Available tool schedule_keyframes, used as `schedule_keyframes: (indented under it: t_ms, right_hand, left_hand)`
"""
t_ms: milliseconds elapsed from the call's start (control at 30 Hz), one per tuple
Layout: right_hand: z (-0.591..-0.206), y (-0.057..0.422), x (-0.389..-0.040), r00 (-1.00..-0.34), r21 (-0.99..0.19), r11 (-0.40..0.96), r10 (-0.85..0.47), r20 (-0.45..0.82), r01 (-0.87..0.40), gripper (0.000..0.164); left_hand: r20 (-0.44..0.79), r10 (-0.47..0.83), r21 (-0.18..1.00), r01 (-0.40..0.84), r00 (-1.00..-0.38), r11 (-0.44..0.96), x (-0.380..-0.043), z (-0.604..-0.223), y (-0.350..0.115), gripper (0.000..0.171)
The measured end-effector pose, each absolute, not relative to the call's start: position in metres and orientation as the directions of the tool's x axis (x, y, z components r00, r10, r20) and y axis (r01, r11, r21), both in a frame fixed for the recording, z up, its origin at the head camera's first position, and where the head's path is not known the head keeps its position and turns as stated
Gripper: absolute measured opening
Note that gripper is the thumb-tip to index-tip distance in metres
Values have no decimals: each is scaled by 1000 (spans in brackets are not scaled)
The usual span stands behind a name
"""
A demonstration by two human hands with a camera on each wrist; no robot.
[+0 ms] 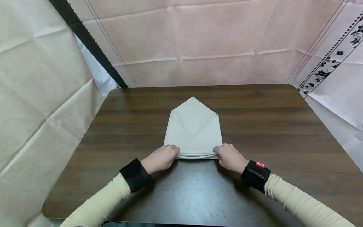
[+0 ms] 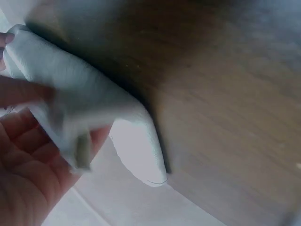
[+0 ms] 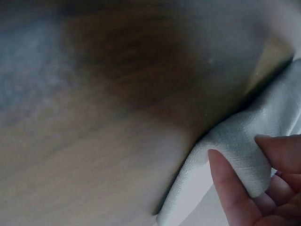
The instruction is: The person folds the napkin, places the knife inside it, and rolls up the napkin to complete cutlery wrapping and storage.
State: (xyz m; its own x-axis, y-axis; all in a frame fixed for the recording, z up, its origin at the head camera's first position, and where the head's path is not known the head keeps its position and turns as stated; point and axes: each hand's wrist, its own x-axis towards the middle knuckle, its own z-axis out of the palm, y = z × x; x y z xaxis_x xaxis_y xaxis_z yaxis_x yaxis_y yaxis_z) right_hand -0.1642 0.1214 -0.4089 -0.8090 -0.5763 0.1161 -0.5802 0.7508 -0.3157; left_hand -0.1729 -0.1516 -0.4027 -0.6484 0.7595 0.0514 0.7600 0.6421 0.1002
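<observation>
A white cloth napkin [image 1: 195, 129], folded into layers with a pointed far end like an envelope, lies on the brown wooden table [image 1: 136, 119]. My left hand [image 1: 163, 157] pinches its near left corner between thumb and fingers. At the near right corner my right hand [image 1: 230, 157] does the same. The left wrist view shows the cloth's folded edge [image 2: 80, 75] bunched between thumb and fingers, partly blurred. In the right wrist view a corner flap of the napkin [image 3: 244, 160] sits between thumb and index finger, slightly raised. The layers underneath are mostly hidden.
Pale creased sheets [image 1: 215, 37] hang behind the table and at its left side. A patterned black-and-white strip [image 1: 326, 69] runs along the right sheet. Black bands [image 1: 256, 176] circle both wrists. The table's near edge lies below the forearms.
</observation>
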Motion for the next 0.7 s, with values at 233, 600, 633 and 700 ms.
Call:
schedule_keyframes:
  t_ms: [233,600,633,700]
  right_hand:
    - [-405,122,-168,-831,-375,761,-554,48,-529,18]
    - [-412,129,-177,-859,-436,750,-496,125,-497,18]
    - [-412,128,-178,-865,-433,757,-486,125,-489,17]
    - [-413,127,-179,-876,-418,776,-468,118,-472,14]
  left_hand:
    - [74,762,124,764,-643,633,-177,-405,-155,17]
    - [-39,705,408,633,-708,658,-210,-405,-157,19]
    - [-56,701,404,626,-711,667,-213,-405,-157,16]
    - [-88,686,390,609,-722,691,-216,-407,-155,12]
